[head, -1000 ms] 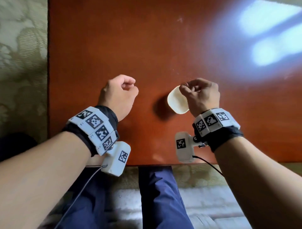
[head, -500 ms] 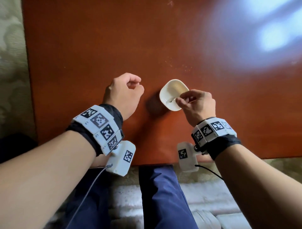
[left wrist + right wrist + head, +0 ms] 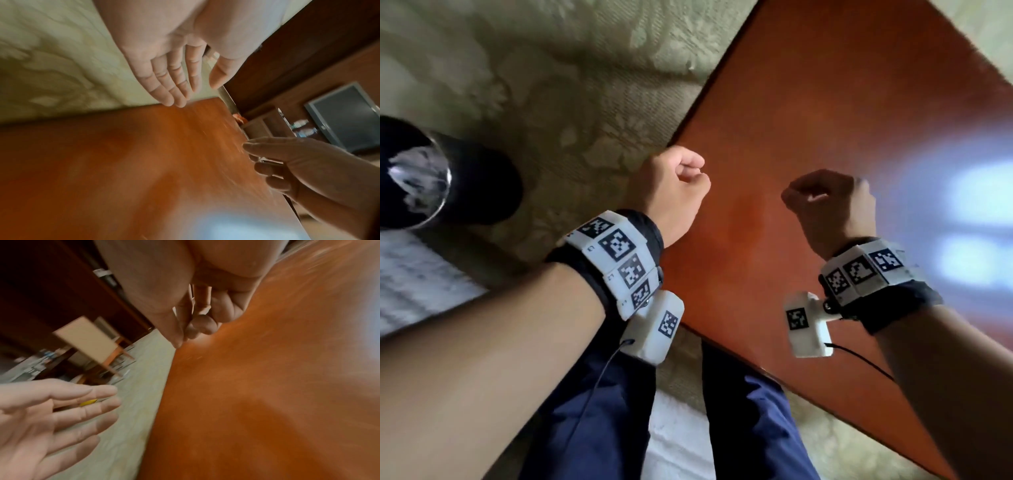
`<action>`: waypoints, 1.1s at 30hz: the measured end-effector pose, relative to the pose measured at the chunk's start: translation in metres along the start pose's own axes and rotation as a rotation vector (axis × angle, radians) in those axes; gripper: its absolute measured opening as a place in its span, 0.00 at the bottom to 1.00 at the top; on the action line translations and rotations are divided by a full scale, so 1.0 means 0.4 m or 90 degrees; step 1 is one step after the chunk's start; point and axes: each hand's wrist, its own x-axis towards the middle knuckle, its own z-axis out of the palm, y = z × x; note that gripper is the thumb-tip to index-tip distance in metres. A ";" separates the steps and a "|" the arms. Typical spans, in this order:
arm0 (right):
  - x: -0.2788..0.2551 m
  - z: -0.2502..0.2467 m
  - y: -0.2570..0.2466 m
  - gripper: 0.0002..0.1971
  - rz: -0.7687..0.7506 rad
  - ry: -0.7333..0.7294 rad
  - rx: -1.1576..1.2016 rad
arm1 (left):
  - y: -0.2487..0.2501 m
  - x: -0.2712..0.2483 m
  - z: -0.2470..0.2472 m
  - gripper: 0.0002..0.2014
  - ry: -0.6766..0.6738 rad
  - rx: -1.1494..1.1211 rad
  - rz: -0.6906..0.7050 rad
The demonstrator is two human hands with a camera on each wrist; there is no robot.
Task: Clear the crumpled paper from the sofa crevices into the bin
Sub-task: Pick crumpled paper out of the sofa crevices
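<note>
2 hands (image 3: 671,192) over the table (image 3: 859,120), bin (image 3: 482,185) now in view
The white dish pinched 0.5 s ago is gone; the right hand (image 3: 828,209) curls, on what I cannot tell. Left hand relaxed, empty. Crumpled paper (image 3: 417,181) apparently lies in the bin, so attention is likely turning there.

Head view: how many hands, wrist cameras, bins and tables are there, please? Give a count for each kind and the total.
Hands: 2, left hand and right hand
Wrist cameras: 2
Bin: 1
Table: 1
Total: 6
</note>
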 end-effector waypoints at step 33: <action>-1.194 0.972 -1.221 0.03 -1.044 -0.721 -0.253 | -0.835 -1.001 -0.951 0.06 0.889 -0.491 -0.554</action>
